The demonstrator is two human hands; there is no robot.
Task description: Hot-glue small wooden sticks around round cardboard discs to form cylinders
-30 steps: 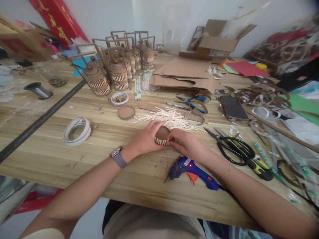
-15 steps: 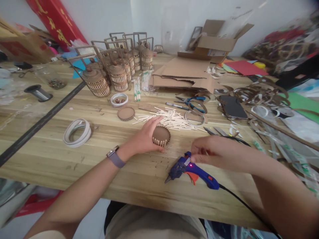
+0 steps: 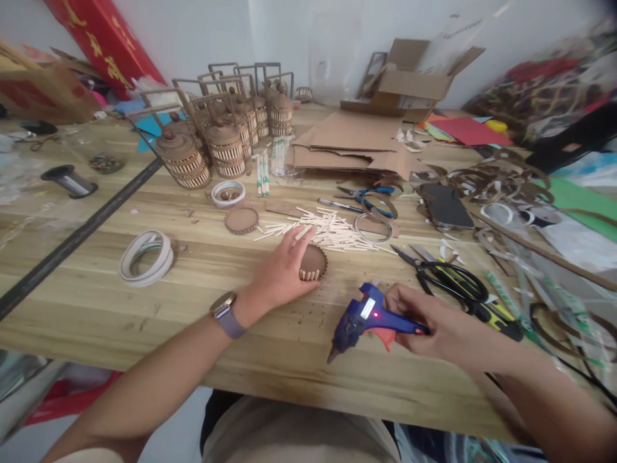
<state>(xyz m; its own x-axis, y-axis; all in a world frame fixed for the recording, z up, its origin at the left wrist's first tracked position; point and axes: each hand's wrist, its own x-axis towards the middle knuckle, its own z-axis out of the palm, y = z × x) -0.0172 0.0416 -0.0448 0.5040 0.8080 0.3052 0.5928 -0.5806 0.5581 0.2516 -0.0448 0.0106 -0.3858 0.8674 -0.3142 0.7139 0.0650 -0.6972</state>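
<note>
"Near the front edge of the counter (image 3: 207, 263), what is your right hand (image 3: 434, 316) gripping, and why that way?"

"You have its fingers wrapped around the handle of the blue glue gun (image 3: 357, 323). The nozzle slants down and to your left, away from those fingers, which probably keeps any heat off your skin."

"And your left hand (image 3: 279, 267)?"

"You have it curved around the left side of the small brown dish (image 3: 314, 259), fingers spread, thumb by the near rim. That looks like steadying rather than clamping; whether you are pressing on the dish, I cannot tell."

"Where is your dish, and why there?"

"Flat on the counter in front of you, just short of the pile of loose sticks (image 3: 335, 231). That spot likely puts dish, pile and gun all within your easy reach. A few short sticks (image 3: 311, 275) stand along its near wall, where your thumb leaves them in sight."

"What of your scissors (image 3: 418, 265) and yellow knife (image 3: 499, 318)?"

"Both lie beyond your right hand, side by side with some overlap. You probably want the blades apart from the dish, yet handy. Your white coil (image 3: 166, 257) rests well to the left, away from the gun."
</note>
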